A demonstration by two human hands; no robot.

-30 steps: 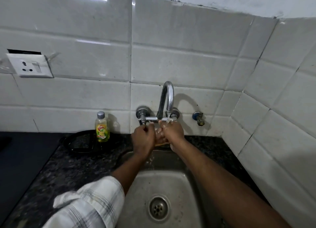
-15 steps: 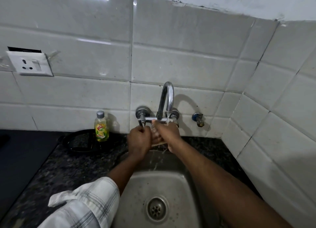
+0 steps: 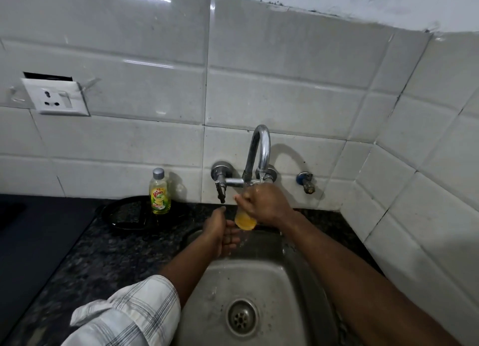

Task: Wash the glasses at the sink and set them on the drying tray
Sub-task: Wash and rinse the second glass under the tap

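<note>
A glass (image 3: 245, 220) is held just right of the frame's centre, under the spout of the tap (image 3: 259, 148), from which a thin stream is seen running. The right hand (image 3: 267, 203) is clamped round the glass's upper part with its fingers curled over it, so only the yellow-tinted lower end is shown. The left hand (image 3: 223, 233) is kept loose and unclenched just below and left of that lower end; whether it touches the glass cannot be told. Water is seen falling from the glass into the sink (image 3: 272, 275), which fills the lower centre of the frame.

The glass is judged to be light, rigid and fragile, and slippery while wet. A wrap round the side wall, as is used now, is judged safer than a pinch at the rim, and the base could be supported by the free palm. A knock against the metal spout or the basin wall is to be avoided.

A black tray (image 3: 124, 213) is seen left of centre on the dark counter (image 3: 108, 252), with a bottle of dish liquid (image 3: 160, 192) at its right edge. It is taken to be the drying tray, so rinsing is judged to be in hand and the setting-down not yet done.
</note>
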